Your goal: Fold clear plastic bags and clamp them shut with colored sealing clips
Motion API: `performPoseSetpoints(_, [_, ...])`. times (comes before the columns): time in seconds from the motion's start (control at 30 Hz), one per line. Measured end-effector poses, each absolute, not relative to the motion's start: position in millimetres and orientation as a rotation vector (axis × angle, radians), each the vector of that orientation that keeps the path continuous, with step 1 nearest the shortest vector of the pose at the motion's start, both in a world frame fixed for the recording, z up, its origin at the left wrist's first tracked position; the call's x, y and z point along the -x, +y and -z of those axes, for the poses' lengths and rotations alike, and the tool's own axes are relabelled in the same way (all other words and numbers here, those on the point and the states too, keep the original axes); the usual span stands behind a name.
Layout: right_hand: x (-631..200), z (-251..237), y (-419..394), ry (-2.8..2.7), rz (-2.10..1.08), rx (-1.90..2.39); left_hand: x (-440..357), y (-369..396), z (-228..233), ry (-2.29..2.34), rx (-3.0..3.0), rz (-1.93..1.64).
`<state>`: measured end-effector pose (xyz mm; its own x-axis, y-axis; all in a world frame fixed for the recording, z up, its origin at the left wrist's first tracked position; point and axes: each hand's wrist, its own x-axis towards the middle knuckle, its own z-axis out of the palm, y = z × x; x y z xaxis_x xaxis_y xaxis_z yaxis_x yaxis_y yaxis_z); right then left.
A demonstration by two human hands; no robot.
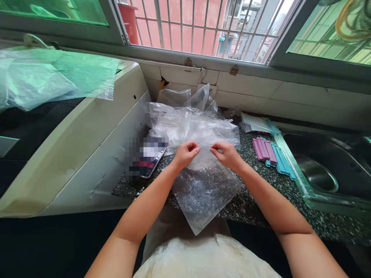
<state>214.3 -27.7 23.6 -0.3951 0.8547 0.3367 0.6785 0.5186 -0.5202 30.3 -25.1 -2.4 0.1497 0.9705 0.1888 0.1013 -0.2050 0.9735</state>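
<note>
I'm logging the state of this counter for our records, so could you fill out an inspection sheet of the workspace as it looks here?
Surface: dark speckled stone counter, partly covered.
Job's things: clear plastic bag lying flat, its lower corner hanging over the counter's front edge.
Clutter: pile of clear plastic bags behind it; pink and teal strips to the right; a phone to the left.
Grippers: left hand and right hand both pinch the bag's top edge.
Cables: nothing seen.
Surroundings: steel sink at right, white appliance at left, barred window ahead.
</note>
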Motion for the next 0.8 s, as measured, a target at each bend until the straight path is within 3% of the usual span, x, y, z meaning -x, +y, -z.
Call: performPoseSetpoints(0.8, [-208.3,-16.6,-29.0,-2.279,-0.37,1.132,-31.5,-24.1,4.7,1.055,-1.471,-1.241])
